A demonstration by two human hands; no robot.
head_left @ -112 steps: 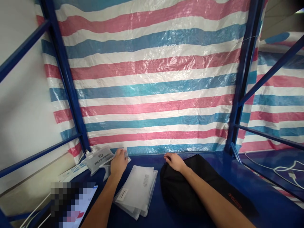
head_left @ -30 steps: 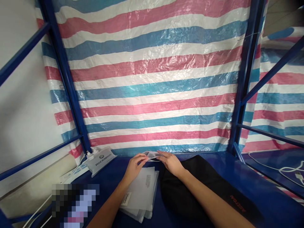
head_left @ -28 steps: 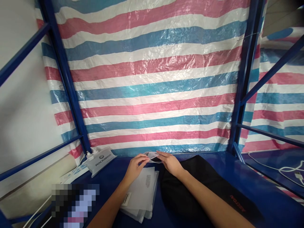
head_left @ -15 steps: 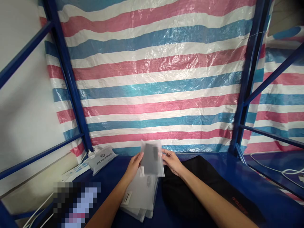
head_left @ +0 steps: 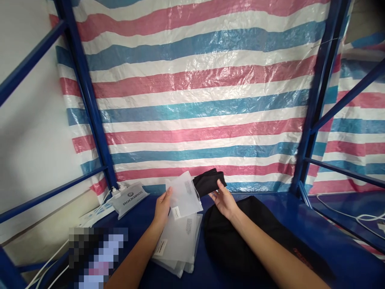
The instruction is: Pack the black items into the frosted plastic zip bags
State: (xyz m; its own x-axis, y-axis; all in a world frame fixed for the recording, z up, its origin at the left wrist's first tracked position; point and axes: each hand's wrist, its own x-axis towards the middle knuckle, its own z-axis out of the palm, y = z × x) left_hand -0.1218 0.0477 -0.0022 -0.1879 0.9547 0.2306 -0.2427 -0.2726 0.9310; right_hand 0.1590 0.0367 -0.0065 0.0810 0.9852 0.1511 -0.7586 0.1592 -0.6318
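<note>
My left hand [head_left: 163,205] pinches the left edge of a frosted zip bag [head_left: 182,194] with a small white label and printed text. Out of the bag's right-hand opening comes a folded black cloth [head_left: 209,182]. My right hand [head_left: 224,200] grips that cloth by its outer end, thumb on top. One end of the cloth is still at the bag's mouth. Below, a stack of similar frosted zip bags [head_left: 177,243] lies on the blue surface. A large flat black fabric piece [head_left: 255,228] with red lettering lies under my right forearm.
At the back left sits a grey ROCKBROS pouch [head_left: 132,198] beside white plugs and a power strip [head_left: 93,214] with cables. Blue metal posts [head_left: 315,100] frame both sides. Striped plastic sheeting [head_left: 195,112] hangs behind the blue surface [head_left: 355,249].
The black cloth has come most of the way out of the bag, pulled rightward by my right hand. The bag has tilted and shifted slightly left with my left hand.
</note>
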